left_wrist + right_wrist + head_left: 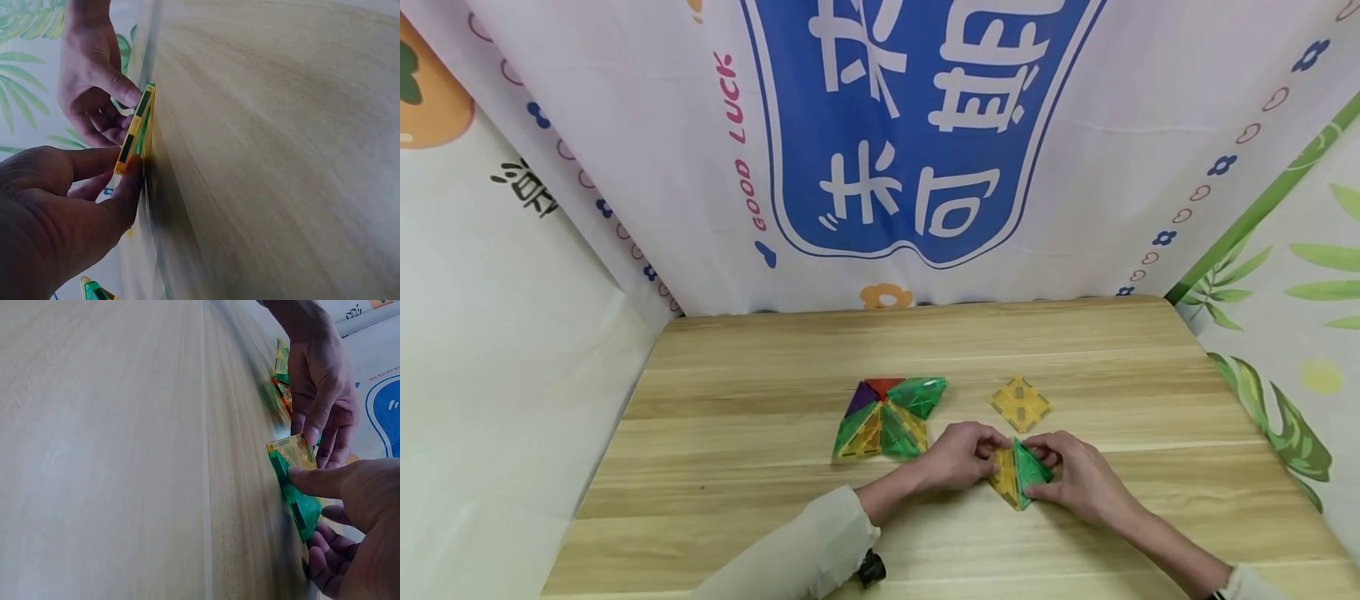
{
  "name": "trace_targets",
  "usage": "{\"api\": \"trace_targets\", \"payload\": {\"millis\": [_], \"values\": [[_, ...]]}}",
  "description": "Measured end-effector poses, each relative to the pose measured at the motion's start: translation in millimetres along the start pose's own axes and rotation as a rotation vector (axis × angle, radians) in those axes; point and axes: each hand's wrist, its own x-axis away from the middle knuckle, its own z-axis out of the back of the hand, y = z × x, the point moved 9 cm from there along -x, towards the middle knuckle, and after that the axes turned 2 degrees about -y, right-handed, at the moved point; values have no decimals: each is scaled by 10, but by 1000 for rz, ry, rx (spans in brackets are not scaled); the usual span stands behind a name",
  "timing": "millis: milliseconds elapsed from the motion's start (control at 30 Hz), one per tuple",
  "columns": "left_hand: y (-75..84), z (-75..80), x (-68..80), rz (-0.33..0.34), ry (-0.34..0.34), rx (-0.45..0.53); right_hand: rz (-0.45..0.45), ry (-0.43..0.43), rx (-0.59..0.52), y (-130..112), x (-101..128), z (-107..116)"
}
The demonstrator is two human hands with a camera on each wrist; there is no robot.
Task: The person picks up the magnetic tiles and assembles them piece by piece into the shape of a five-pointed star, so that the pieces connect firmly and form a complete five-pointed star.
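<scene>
Both hands meet over the near right part of the wooden table [760, 508], where they grip a small pair of translucent magnetic tiles between them. The left hand [958, 456] curls its fingers and thumb round the yellow triangle tile [1004, 477], pinching its left edge; in the left wrist view the thumb and a fingertip [128, 181] clamp the thin edge of that tile, which lies on or just above the table. The right hand [1075, 475] pinches the green triangle tile [1032, 468], its thumb on the upper face and its other fingers curled beneath and behind; the right wrist view shows the thumb lying flat along the green tile's top with the fingers tucked under it. The two tiles touch along one shared edge, the yellow to the left and the green to the right, and the pair looks slightly raised along that seam, though how far it stands off the table cannot be told. Just beyond the right hand, apart from it, a flat yellow square tile [1020, 404] lies on the table. Left of the hands, near the table's middle, lies a cluster of joined triangle tiles [887, 417] in green, yellow, red and purple, untouched by either hand. A printed cloth backdrop [910, 142] hangs behind the far edge.
</scene>
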Motion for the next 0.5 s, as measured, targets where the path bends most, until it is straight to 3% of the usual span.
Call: {"api": "trace_targets", "payload": {"millis": [267,500], "values": [[-28,69,42,8,22,27,99,59,-64,-57,-3,5],[-32,92,89,26,4,105,231,39,-309,-115,-26,-27]]}}
